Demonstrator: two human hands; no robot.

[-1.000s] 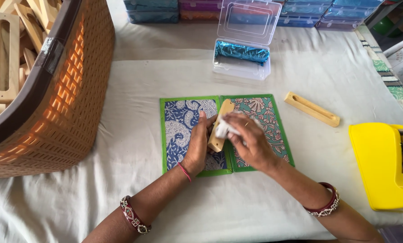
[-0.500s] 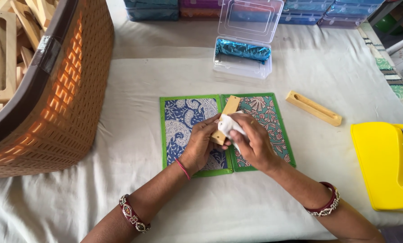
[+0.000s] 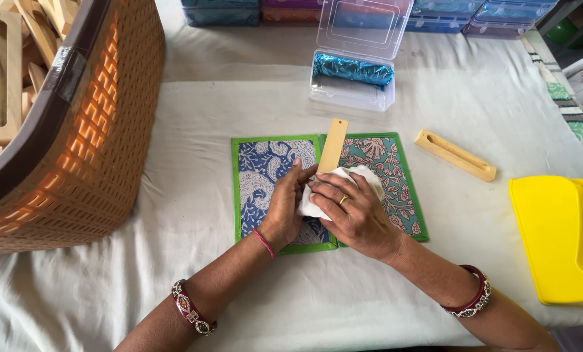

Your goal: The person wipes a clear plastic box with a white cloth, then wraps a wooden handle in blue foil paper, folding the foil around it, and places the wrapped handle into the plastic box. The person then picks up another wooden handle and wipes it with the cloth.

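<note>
Wiping is the step in hand: a flat wooden strip [image 3: 332, 145] is held over the green-edged patterned mat [image 3: 396, 182] at the middle of the frame, and a white cloth [image 3: 351, 177] is pressed against its lower part. The right hand [image 3: 351, 214] is closed over the cloth, grasping it; the left hand [image 3: 285, 208] is cupped beside it, steadying the strip's lower end, which is hidden under the fingers. The next move is judged to call for a firm hold on the strip while the cloth is drawn along its length. Against the frame one second earlier, the strip is now raised nearer to upright and shows more length above the hands. The slotted wooden block [image 3: 455, 154] at the right of the worktop [image 3: 194, 195] is unchanged, as is the clear open box [image 3: 356, 78] above.
</note>
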